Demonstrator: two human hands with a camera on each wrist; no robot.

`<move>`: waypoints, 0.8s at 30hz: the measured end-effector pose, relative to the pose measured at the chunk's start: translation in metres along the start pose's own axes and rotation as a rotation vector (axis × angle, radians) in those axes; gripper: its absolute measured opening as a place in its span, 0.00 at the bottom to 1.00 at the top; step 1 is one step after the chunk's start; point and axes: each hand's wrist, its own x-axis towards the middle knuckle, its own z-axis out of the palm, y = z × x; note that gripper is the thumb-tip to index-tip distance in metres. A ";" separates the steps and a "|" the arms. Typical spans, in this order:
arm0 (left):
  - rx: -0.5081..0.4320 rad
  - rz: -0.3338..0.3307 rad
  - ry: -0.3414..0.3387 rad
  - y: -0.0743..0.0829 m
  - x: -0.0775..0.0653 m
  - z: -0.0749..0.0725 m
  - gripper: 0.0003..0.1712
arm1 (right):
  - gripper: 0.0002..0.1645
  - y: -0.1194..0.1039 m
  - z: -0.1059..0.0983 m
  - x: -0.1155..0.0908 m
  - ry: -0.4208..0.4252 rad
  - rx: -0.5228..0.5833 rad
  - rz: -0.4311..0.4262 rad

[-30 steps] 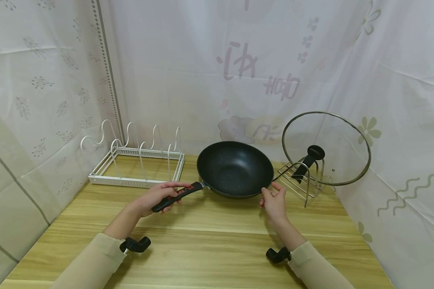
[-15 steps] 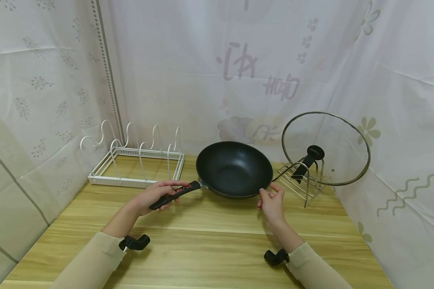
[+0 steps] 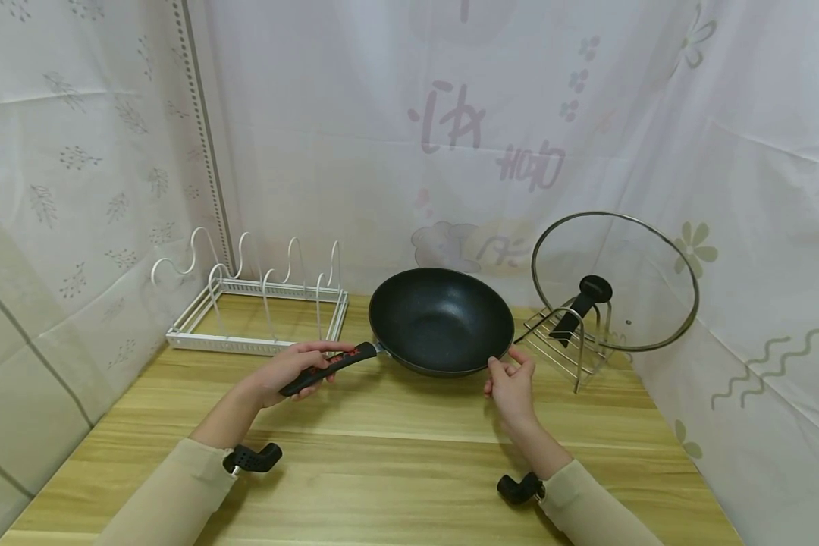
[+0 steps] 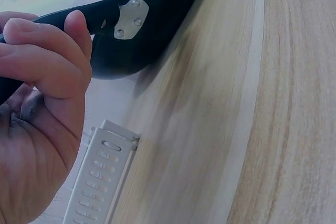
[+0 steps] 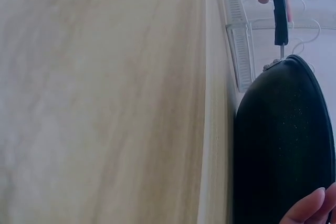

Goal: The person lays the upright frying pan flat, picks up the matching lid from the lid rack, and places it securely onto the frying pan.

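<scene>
A black wok [image 3: 444,322] sits on the wooden table between both hands, its inside facing up and slightly toward me. My left hand [image 3: 293,375] grips its black handle [image 3: 344,359], which points to the front left; the left wrist view shows the fingers curled round the handle [image 4: 107,17] near the riveted bracket [image 4: 131,18]. At the front right of the rim, my right hand [image 3: 515,387] pinches the edge between thumb and fingers. In the right wrist view the right thumb [image 5: 307,205] lies against the wok's dark outer wall [image 5: 283,145].
A white rack [image 3: 225,345] with curved dividers stands left of the wok. To the right, a wire stand [image 3: 578,364] holds a large glass lid [image 3: 628,273] with a black knob [image 3: 595,288], close to the wok. Patterned curtains [image 3: 355,152] hang behind.
The wok has shifted slightly to the left, both hands moving along with it. Their hold on the handle and the rim stays the same.
</scene>
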 end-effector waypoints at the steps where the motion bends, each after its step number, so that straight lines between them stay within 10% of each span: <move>1: -0.002 -0.001 0.002 0.000 0.000 0.000 0.32 | 0.35 0.000 0.000 0.000 0.001 -0.004 0.002; 15: -0.007 0.000 -0.005 0.001 0.000 0.000 0.32 | 0.28 -0.017 -0.014 0.003 0.029 -0.164 -0.057; 24: 0.000 0.001 0.002 0.000 0.000 0.000 0.32 | 0.24 -0.036 -0.039 0.020 -0.146 -0.127 -0.181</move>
